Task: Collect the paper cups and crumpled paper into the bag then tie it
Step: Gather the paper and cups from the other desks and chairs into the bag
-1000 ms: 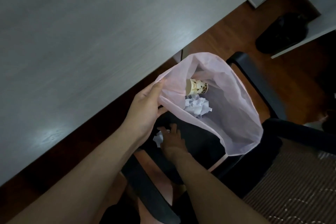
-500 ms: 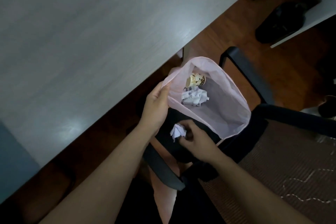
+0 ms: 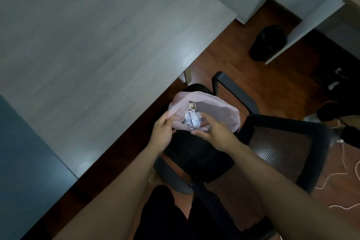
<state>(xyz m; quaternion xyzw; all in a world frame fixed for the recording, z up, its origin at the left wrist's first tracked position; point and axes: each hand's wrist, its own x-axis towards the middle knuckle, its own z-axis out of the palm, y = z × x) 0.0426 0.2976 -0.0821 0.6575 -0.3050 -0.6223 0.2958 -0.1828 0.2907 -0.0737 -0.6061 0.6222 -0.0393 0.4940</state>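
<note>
A pale pink plastic bag (image 3: pixel 220 111) hangs open over a black chair seat, just off the table's edge. Inside it lie a patterned paper cup (image 3: pixel 192 105) and crumpled white paper (image 3: pixel 192 121). My left hand (image 3: pixel 162 134) pinches the bag's near left rim and holds the mouth open. My right hand (image 3: pixel 212 131) hovers at the bag's near edge, fingers spread and relaxed above the crumpled paper, with nothing in it.
A grey table (image 3: pixel 87 48) fills the left. A black mesh office chair (image 3: pixel 282 154) stands under and right of the bag. A black bin (image 3: pixel 267 43) sits on the wooden floor at the back. White cords (image 3: pixel 346 171) trail at far right.
My right hand carried a crumpled paper ball from the chair seat up to the bag and let it go; the paper now lies inside. The view has pulled back from the bag.
</note>
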